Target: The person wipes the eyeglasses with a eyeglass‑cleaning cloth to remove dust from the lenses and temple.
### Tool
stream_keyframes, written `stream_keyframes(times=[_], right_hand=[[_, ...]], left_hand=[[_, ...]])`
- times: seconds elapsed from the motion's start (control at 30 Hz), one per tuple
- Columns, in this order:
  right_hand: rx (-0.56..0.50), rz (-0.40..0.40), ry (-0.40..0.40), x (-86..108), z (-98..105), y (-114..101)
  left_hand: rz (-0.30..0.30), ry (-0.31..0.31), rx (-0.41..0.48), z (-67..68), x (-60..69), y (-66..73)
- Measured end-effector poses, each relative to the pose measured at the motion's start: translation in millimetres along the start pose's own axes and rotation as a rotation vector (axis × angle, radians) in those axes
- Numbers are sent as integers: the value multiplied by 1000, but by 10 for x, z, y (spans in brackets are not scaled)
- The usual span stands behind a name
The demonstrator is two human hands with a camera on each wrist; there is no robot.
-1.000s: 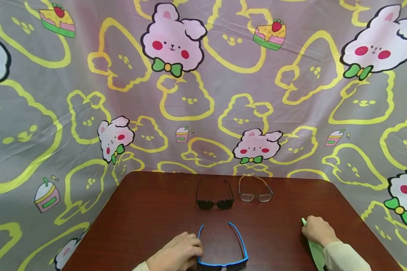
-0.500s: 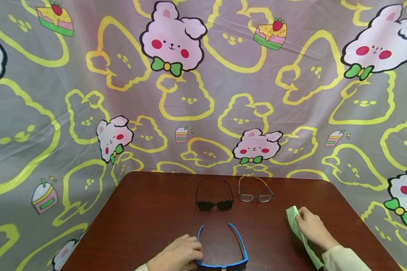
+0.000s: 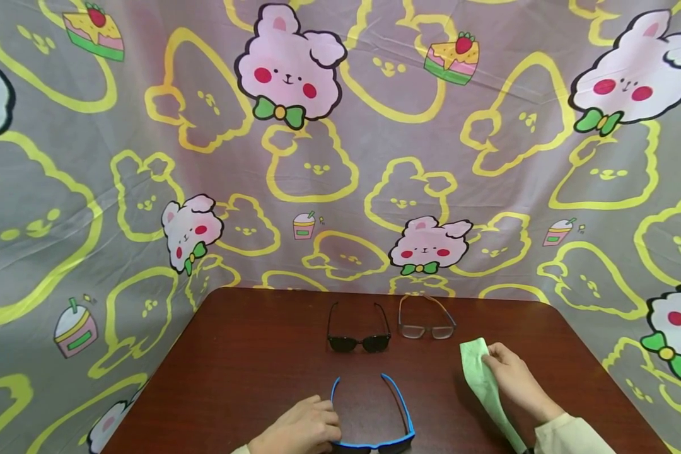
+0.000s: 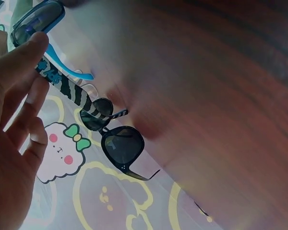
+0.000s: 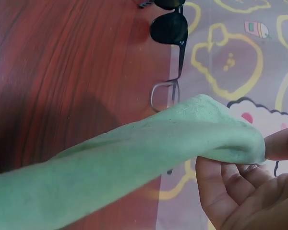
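Note:
My left hand (image 3: 301, 426) pinches blue-framed sunglasses (image 3: 405, 411) at the left hinge, near the table's front edge. In the left wrist view their dark lens (image 4: 42, 18) shows above the thumb, and the striped inner face of one temple (image 4: 72, 88) runs beyond the fingers. My right hand (image 3: 522, 381) grips a light green cloth (image 3: 488, 384) by its upper edge, thumb against fingers. That cloth (image 5: 134, 153) hangs in a long folded strip in the right wrist view, its lower end out of frame. No part of it touches the blue sunglasses.
Black sunglasses (image 3: 359, 343) lie farther back with temples unfolded toward the wall. Beside them on the right are clear-lensed glasses (image 3: 427, 331). A patterned curtain (image 3: 340, 157) encloses the brown table (image 3: 250, 353) at the back and sides.
My right hand has lifted the green cloth and moved it left, toward the middle of the table; more of the cloth now shows. The left hand stays on the blue sunglasses.

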State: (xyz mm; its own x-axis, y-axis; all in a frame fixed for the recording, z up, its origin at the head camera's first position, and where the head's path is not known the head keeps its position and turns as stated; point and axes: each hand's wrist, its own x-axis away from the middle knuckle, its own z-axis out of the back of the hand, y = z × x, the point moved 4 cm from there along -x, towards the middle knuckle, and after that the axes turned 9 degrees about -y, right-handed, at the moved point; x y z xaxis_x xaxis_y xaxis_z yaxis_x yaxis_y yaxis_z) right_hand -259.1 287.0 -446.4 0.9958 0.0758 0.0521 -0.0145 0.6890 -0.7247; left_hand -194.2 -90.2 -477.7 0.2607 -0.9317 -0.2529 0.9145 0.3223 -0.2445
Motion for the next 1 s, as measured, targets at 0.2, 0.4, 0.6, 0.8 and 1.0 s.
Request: stream_keyframes(times=[0.2,0.4,0.6,0.8,1.0], right_hand=[[-18,11,-2,22,-42,-66],[-45,20,-6,36,-78,-114],[-145,25,-44,39,-126,-128],[-243,69,-67,44,-164,-196],[-191,76,-43,34,-208,-246]], left_hand=[[-9,24,-47,8,-14,18],[-18,27,-92,17,-28,16],[-23,96,-88,57,-44,11],[-4,170,-71,131,-67,-20],[-1,213,-54,205,-86,-65]])
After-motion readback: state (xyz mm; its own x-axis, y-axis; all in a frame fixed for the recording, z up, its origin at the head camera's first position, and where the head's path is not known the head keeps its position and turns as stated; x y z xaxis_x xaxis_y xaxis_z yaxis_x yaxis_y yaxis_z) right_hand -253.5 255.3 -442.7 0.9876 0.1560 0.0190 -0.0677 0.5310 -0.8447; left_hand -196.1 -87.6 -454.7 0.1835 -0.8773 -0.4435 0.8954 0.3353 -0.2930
